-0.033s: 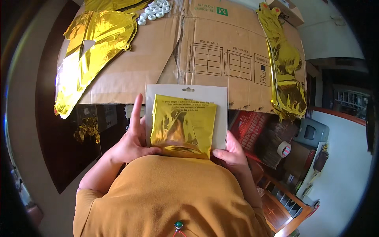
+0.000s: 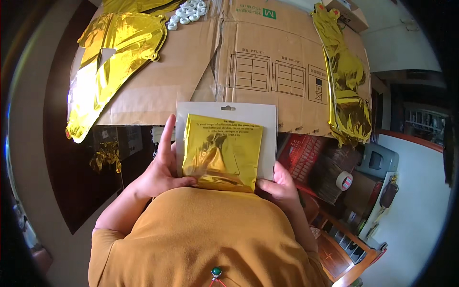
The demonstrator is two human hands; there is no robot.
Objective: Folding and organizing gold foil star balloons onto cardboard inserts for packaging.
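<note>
A flat packet (image 2: pixel 227 150) is held upright close against my chest. It has a white card backing with a hang slot at the top, and folded gold foil shows through its clear bag with printed text. My left hand (image 2: pixel 165 167) grips its left edge, thumb across the front and index finger pointing up. At the lower right edge, my right hand (image 2: pixel 278 184) pinches it with the thumb in front; its other fingers are hidden behind the card. The packet's bottom edge meets my mustard shirt (image 2: pixel 215 229).
Flattened cardboard (image 2: pixel 158 81) covers the table ahead. Gold foil balloons lie at its left (image 2: pixel 114 52) and right (image 2: pixel 345 76). Several small white rolls (image 2: pixel 189 12) sit at the back. To the right are a red crate (image 2: pixel 303 158), a tape roll (image 2: pixel 344 181) and a wooden chair (image 2: pixel 339 253).
The packet has tilted very slightly, so the reflections on its gold foil look different. Both hands keep the same hold.
</note>
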